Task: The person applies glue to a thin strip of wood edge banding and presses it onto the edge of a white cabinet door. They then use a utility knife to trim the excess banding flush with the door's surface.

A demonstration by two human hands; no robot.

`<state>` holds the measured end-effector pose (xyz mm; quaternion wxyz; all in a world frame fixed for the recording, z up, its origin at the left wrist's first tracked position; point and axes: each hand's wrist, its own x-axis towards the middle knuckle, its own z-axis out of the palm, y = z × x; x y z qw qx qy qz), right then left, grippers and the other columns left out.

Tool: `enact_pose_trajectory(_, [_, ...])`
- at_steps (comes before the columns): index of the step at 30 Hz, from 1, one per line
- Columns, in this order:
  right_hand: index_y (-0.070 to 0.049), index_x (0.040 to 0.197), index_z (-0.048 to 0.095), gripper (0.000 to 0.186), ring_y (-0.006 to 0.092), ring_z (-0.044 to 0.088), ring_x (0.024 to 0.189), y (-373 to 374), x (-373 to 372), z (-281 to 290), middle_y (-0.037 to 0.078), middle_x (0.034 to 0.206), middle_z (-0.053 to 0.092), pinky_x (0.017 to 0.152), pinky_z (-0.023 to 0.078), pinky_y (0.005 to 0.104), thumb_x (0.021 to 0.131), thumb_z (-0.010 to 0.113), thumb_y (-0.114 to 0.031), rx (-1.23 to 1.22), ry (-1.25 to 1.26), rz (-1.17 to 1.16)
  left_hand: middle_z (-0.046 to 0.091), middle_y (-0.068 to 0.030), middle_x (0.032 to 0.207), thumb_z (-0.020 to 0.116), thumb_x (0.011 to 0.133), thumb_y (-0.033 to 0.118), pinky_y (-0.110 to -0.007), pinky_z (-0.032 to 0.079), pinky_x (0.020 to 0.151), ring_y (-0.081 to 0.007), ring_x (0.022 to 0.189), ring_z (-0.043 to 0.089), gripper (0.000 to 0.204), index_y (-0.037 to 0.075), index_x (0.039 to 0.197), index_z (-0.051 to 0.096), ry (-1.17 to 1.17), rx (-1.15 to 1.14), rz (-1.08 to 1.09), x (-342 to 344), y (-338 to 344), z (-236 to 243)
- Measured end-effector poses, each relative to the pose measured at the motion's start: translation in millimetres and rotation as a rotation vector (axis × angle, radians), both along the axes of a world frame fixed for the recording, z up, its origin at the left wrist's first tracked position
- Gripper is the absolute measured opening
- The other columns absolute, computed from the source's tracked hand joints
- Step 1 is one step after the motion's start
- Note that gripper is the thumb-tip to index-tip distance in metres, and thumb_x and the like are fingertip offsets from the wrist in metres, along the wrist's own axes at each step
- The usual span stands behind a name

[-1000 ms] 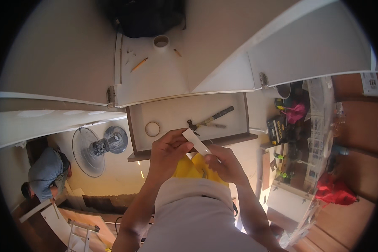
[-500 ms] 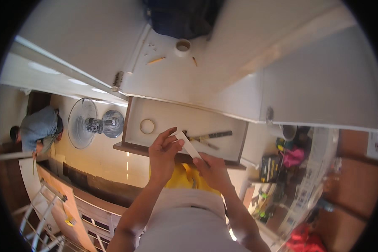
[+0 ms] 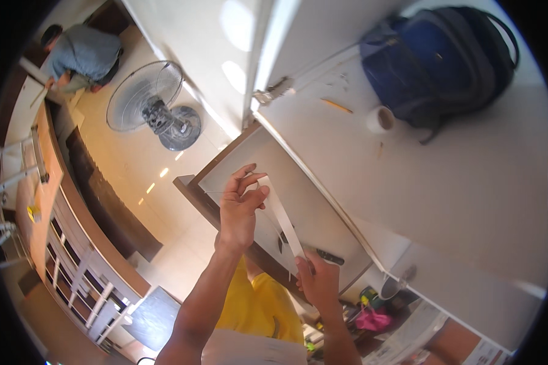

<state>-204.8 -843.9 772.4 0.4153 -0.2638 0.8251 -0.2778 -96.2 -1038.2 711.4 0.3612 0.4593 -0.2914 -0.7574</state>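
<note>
A long, flat white strip point(image 3: 282, 216) runs slantwise between my two hands above an open drawer point(image 3: 237, 159) with brown sides and a pale bottom. My left hand point(image 3: 238, 213) pinches its upper end between thumb and fingers. Lower down and to the right, the fingers of my right hand point(image 3: 318, 281) are closed on the other end. Under the strip, a dark-handled tool point(image 3: 330, 257) lies in the drawer, partly covered by my right hand and the strip.
On the white cabinet surface are a blue backpack point(image 3: 435, 67), a whitish roll point(image 3: 380, 120) and a pencil point(image 3: 337, 106). A floor fan point(image 3: 179, 126) stands left, near a crouching person point(image 3: 82, 58). A metal ladder point(image 3: 15, 173) is at far left, a pink cloth point(image 3: 374, 318) below right.
My view has turned, bringing the whole backpack into sight. My hands have drawn apart, and a longer stretch of the strip shows between them. The ring in the drawer no longer shows.
</note>
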Motion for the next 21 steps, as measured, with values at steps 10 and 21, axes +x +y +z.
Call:
enact_pose_trajectory(10, [0.0,0.093,0.068,0.02,0.0089,0.067,0.053,-90,1,-77,0.003,0.065,0.066,0.046,0.051,0.0264,0.106,0.071,-0.015,-0.146,0.221,-0.102,0.075,-0.0072,0.113,0.072,0.101,0.0,-0.028,0.055,0.097,-0.0105,0.101,0.067,0.034,0.002,0.134,0.063,0.345,0.148,0.339,-30,-49,-63])
enact_pose_trajectory(21, [-0.002,0.082,0.058,0.029,0.0118,0.069,0.052,-142,-34,-90,0.005,0.06,0.065,0.044,0.053,0.0278,0.107,0.068,-0.012,-0.079,0.335,-0.027,0.073,-0.0168,0.124,0.081,0.094,0.002,-0.033,0.061,0.099,-0.0191,0.112,0.073,0.044,-0.005,0.131,0.059,0.026,0.07,0.34,-60,-80,-62])
